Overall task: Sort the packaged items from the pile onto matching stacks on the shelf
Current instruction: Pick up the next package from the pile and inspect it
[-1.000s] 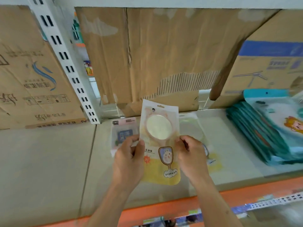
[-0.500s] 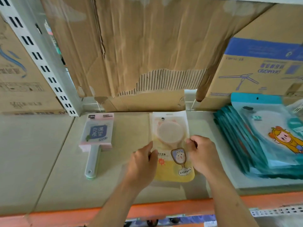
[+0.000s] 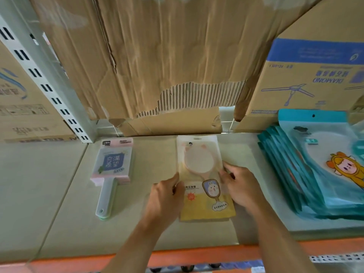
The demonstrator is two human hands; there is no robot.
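A yellow-and-white packet with a pink hand mirror (image 3: 202,174) lies flat on the shelf board (image 3: 59,194) in the middle. My left hand (image 3: 165,200) holds its left edge, fingers curled at the side. Along the packet's right edge my right hand (image 3: 241,186) grips it with bent fingers. To the left lies a pink packaged brush with a pale handle (image 3: 112,170). On the right sits a stack of teal packets with a cartoon figure (image 3: 319,170).
Torn brown cardboard (image 3: 167,56) hangs behind the shelf, with printed boxes at the back left (image 3: 23,107) and back right (image 3: 315,75). A perforated metal upright (image 3: 49,87) stands at the left. The shelf's orange front edge (image 3: 197,257) runs below my arms.
The mirror packet went from tilted up in both hands to lying flat on the shelf. My view moved closer and right, uncovering the pink brush.
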